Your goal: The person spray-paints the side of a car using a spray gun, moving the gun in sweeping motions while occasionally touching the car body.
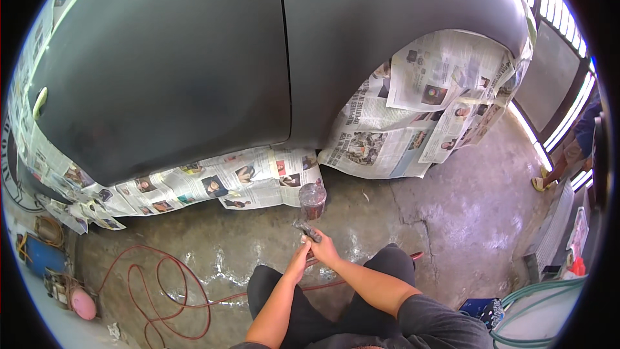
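My two hands meet in front of my knees around a spray gun (308,231) with a clear cup (312,200) at its far end. My right hand (325,251) wraps round the gun from the right. Pressed against the gun's lower part, my left hand (297,261) is closed too; its fingers are partly hidden. A red hose (329,284) passes just below my hands. Beyond the cup stands a matte dark grey car door (187,71) beside a fender (361,19). Newspaper masking (258,178) hangs below the door, and more newspaper (394,136) covers the wheel arch.
The red hose lies in loops on the wet concrete floor (465,200). At the left wall sit a blue container (44,257) and a machine with a pink round part (82,304). Green hose coils (533,304) lie at lower right; another person's foot (540,183) shows near the gate.
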{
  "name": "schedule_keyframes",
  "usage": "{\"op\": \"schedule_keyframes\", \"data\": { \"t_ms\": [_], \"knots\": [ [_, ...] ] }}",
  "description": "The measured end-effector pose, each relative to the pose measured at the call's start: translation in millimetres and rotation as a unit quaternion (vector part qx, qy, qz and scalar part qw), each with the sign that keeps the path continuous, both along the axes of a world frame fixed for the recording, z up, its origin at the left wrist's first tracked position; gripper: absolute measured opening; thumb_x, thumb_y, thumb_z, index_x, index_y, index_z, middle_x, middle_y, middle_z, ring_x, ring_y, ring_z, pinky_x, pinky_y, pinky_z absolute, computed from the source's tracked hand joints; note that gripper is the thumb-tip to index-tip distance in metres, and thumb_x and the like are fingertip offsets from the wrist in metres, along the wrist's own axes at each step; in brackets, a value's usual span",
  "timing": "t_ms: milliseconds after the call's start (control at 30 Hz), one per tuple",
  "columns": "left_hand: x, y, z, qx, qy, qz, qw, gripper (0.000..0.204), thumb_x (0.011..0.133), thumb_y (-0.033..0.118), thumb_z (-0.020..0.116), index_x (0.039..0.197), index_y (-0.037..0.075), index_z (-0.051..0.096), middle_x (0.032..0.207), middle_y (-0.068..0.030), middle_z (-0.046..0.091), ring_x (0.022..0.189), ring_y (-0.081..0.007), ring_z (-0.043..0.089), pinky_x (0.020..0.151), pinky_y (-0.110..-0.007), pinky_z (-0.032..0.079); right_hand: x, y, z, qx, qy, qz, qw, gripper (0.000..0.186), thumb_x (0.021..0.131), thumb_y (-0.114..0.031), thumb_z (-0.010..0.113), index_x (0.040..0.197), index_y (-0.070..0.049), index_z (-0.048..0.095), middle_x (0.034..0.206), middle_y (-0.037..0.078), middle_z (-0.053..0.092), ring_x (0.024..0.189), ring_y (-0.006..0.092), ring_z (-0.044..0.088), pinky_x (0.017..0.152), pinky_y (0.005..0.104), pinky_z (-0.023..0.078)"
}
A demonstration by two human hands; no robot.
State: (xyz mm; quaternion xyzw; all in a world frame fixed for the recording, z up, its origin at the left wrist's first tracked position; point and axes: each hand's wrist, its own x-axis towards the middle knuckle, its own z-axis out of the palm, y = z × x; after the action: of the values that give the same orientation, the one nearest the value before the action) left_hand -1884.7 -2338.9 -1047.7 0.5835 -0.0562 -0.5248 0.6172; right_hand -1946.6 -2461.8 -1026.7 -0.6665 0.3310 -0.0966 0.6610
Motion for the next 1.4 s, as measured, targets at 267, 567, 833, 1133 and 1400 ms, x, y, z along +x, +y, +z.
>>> {"op": "schedule_keyframes", "data": {
  "t_ms": [267, 567, 833, 1133, 1400],
  "knots": [
    [-18, -16, -6, 0.017, -0.080, -0.028, 0.996, 0.073, 0.104, 0.055, 0.050, 0.156, 0.007, 0.037, 0.155, -0.0120, 0.045, 0.140, -0.0249, 0.046, 0.107, -0.044, 0.046, -11, 3, -24, -0.071, -0.028, -0.037, 0.996, 0.059, 0.093, -0.046, 0.071, 0.140, -0.013, 0.061, 0.120, 0.023, 0.071, 0.117, 0.0378, 0.067, 0.096, 0.0422, 0.052],
    [-22, -18, 6, 0.009, -0.052, -0.015, 0.998, 0.068, 0.104, 0.053, 0.052, 0.152, 0.005, 0.042, 0.150, -0.0126, 0.050, 0.136, -0.0246, 0.051, 0.107, -0.041, 0.046, -14, -2, -9, -0.052, -0.007, -0.008, 0.999, 0.058, 0.093, -0.045, 0.072, 0.140, -0.013, 0.060, 0.123, 0.022, 0.070, 0.119, 0.0367, 0.066, 0.098, 0.0411, 0.051],
    [-28, -17, 10, 0.003, -0.064, 0.023, 0.998, 0.063, 0.105, 0.047, 0.055, 0.149, 0.002, 0.047, 0.144, -0.0115, 0.055, 0.131, -0.0214, 0.054, 0.107, -0.036, 0.045, -14, 2, -8, -0.037, 0.014, -0.005, 0.999, 0.060, 0.092, -0.045, 0.075, 0.138, -0.009, 0.062, 0.116, 0.020, 0.073, 0.109, 0.0279, 0.071, 0.094, 0.0384, 0.052],
    [-33, -21, 2, -0.017, -0.097, 0.023, 0.995, 0.058, 0.104, 0.046, 0.057, 0.138, -0.001, 0.058, 0.133, -0.0134, 0.064, 0.123, -0.0212, 0.060, 0.104, -0.034, 0.045, -17, 1, 2, 0.001, -0.027, -0.046, 0.999, 0.051, 0.094, -0.036, 0.075, 0.132, -0.004, 0.064, 0.101, 0.005, 0.072, 0.091, 0.0140, 0.063, 0.083, 0.0309, 0.052],
    [61, -13, 114, -0.013, -0.546, 0.202, 0.813, 0.031, 0.101, 0.026, 0.059, 0.118, 0.001, 0.064, 0.123, -0.0191, 0.064, 0.117, -0.0341, 0.059, 0.101, -0.042, 0.044, -7, -6, 20, 0.004, -0.016, -0.079, 0.997, 0.051, 0.094, -0.033, 0.073, 0.139, -0.011, 0.061, 0.080, 0.008, 0.067, 0.059, 0.0126, 0.062, 0.057, 0.0321, 0.052]
  ]
}}
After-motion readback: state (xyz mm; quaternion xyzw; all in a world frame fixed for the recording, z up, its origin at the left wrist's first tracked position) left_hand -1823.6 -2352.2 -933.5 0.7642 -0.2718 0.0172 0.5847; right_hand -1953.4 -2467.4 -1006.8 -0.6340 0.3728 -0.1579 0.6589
